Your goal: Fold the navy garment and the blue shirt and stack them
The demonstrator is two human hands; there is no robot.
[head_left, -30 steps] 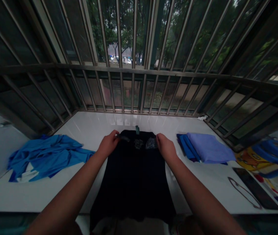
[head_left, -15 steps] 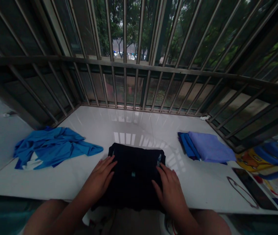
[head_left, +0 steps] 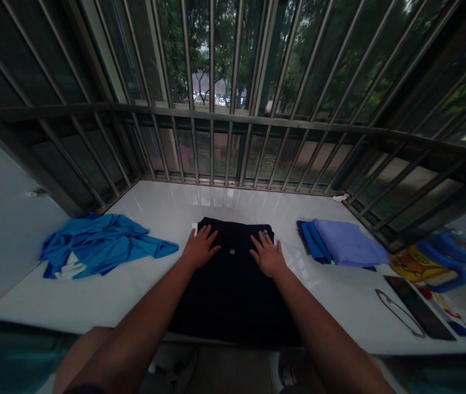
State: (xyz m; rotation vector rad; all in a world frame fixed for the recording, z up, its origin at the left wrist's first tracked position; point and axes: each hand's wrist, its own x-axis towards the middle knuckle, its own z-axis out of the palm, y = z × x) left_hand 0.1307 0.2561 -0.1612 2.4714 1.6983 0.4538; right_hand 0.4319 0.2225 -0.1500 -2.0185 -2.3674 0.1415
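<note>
A dark navy garment (head_left: pixel 235 295) lies spread flat on the white ledge (head_left: pixel 134 298) in front of me, reaching down to the ledge's front edge. A small teal tag (head_left: pixel 231 251) shows near its upper middle. My left hand (head_left: pixel 200 249) rests palm down on the upper left part, fingers spread. On the upper right side, my right hand (head_left: pixel 269 256) presses flat with its fingers apart, close to a small pale mark on the cloth. Neither hand grips anything. The exact kind of garment is too dark to tell.
A crumpled blue garment (head_left: pixel 109 243) lies to the left. Folded clothes, the top one lavender (head_left: pixel 347 242), sit on the right. Beyond them are a dark phone-like slab (head_left: pixel 419 307), a thin cord loop (head_left: pixel 401 312) and a yellow-and-blue item (head_left: pixel 421 265). Metal window bars (head_left: pixel 233 114) stand behind.
Both my hands have moved forward, away from me, and their fingers are spread wider. The dark garment's far edge now lies further toward the window, and the garment covers a longer stretch of ledge.
</note>
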